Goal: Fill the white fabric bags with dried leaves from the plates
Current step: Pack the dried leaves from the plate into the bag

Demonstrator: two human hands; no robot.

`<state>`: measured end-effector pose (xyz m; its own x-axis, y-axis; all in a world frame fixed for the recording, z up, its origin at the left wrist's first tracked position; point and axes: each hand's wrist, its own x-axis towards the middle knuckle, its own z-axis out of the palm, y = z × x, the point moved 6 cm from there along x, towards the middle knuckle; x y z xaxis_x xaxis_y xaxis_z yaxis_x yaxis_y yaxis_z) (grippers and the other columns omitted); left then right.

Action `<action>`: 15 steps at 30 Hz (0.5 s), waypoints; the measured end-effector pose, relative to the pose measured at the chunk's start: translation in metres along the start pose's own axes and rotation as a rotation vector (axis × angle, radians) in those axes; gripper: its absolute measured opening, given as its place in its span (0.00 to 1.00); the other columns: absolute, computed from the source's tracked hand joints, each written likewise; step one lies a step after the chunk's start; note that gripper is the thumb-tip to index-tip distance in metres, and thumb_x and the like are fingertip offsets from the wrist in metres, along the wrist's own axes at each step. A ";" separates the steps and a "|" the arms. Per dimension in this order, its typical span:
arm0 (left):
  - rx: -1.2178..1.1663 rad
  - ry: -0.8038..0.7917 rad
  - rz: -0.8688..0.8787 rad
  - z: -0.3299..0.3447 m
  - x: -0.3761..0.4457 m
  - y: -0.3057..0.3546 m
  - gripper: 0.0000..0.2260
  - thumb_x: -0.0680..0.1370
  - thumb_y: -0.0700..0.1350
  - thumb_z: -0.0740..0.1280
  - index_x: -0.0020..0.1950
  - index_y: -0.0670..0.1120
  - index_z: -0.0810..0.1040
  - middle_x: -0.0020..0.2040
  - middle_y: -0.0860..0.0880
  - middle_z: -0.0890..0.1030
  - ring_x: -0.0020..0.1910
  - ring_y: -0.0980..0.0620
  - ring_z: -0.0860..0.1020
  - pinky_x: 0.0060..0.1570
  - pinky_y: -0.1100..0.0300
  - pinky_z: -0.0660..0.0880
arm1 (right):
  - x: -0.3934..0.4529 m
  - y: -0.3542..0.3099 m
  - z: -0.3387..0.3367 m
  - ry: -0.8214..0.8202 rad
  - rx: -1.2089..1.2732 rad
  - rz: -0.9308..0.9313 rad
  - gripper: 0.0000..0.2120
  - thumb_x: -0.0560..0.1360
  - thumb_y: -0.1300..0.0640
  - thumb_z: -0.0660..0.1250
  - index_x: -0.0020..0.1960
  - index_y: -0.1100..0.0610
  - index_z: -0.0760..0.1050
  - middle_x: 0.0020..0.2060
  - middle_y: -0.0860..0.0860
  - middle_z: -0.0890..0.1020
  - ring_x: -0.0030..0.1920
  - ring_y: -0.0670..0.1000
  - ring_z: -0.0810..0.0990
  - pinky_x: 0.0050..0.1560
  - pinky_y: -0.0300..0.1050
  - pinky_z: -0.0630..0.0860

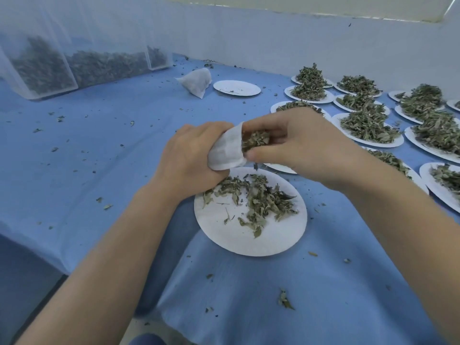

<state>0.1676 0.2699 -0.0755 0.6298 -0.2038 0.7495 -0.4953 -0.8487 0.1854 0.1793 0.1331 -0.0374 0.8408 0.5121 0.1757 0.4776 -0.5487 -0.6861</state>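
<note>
Two hands work one bag: the left hand point(189, 155) grips the white fabric bag point(227, 151) above the near plate point(249, 235); at three o'clock, the right hand point(298, 143) pinches dried leaves point(255, 140) into its mouth. Best keep the mouth wide, over the plate. One filled bag point(196, 82), one bare plate point(236, 88), roughly a dozen heaped plates point(368, 125).

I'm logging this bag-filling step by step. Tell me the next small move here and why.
Probably push the pinch of dried leaves deeper into the white bag and let go. The right hand holds them at the bag's mouth, which the left hand grips open above the near plate. Leaves remain on that plate, so another pinch would follow.
</note>
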 end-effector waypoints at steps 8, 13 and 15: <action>-0.178 0.032 -0.160 -0.003 0.000 -0.005 0.23 0.61 0.43 0.71 0.55 0.44 0.77 0.44 0.56 0.78 0.42 0.48 0.77 0.43 0.56 0.73 | 0.005 0.006 0.008 0.097 0.011 0.050 0.08 0.74 0.60 0.67 0.46 0.50 0.70 0.32 0.47 0.83 0.41 0.46 0.83 0.50 0.41 0.76; -0.296 0.067 -0.227 -0.004 -0.002 -0.009 0.21 0.61 0.42 0.72 0.54 0.44 0.77 0.44 0.56 0.79 0.42 0.57 0.76 0.42 0.64 0.72 | 0.007 0.001 0.010 0.181 -0.084 -0.047 0.05 0.71 0.59 0.70 0.46 0.51 0.81 0.31 0.39 0.78 0.37 0.38 0.79 0.42 0.28 0.73; -0.299 0.071 -0.227 -0.004 -0.003 -0.010 0.21 0.61 0.42 0.71 0.54 0.44 0.78 0.44 0.53 0.80 0.42 0.57 0.77 0.41 0.63 0.73 | 0.007 -0.002 0.009 0.202 -0.117 -0.096 0.06 0.72 0.60 0.70 0.46 0.52 0.83 0.30 0.40 0.78 0.33 0.34 0.75 0.40 0.26 0.70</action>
<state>0.1685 0.2811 -0.0769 0.7057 0.0168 0.7083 -0.5069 -0.6865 0.5213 0.1815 0.1438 -0.0410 0.8182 0.4299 0.3819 0.5744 -0.5826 -0.5750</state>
